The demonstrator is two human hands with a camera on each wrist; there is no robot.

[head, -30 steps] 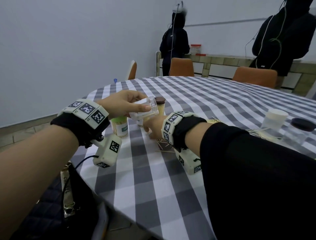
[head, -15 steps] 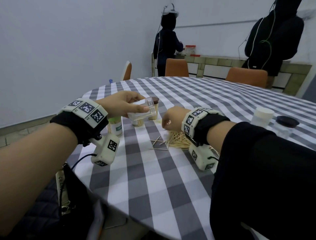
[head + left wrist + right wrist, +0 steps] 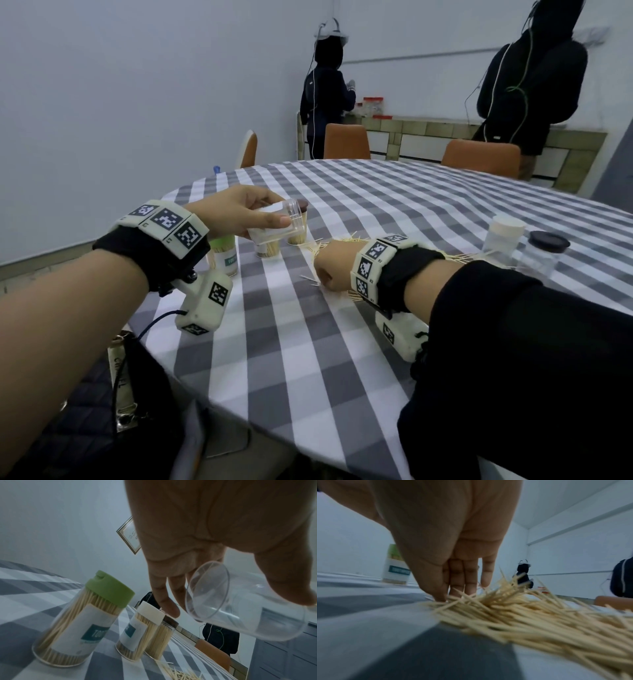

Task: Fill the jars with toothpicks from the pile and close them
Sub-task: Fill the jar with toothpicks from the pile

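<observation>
My left hand (image 3: 239,214) grips an empty clear jar (image 3: 279,224) with no lid, tilted on its side above the table, mouth toward the right; the left wrist view shows the same jar (image 3: 243,608) under the thumb. My right hand (image 3: 330,270) is down on the toothpick pile (image 3: 320,248), knuckles up. In the right wrist view the thumb and fingertips (image 3: 441,596) close on the near edge of the pile (image 3: 530,615), and some sticks are pushed upward. Three filled, closed jars stand below the held one: green-lidded (image 3: 82,622), white-lidded (image 3: 139,631), brown-lidded (image 3: 163,635).
Two more clear jars, one white-lidded (image 3: 503,236) and one black-lidded (image 3: 544,253), stand right of the pile. The checked tablecloth (image 3: 291,342) ends at a rounded edge close to me. A black bag (image 3: 85,411) hangs lower left. Orange chairs (image 3: 346,142) and two people stand behind.
My right hand has moved from under the held jar to the right and down onto the toothpick pile. The left hand keeps the jar tilted in about the same place.
</observation>
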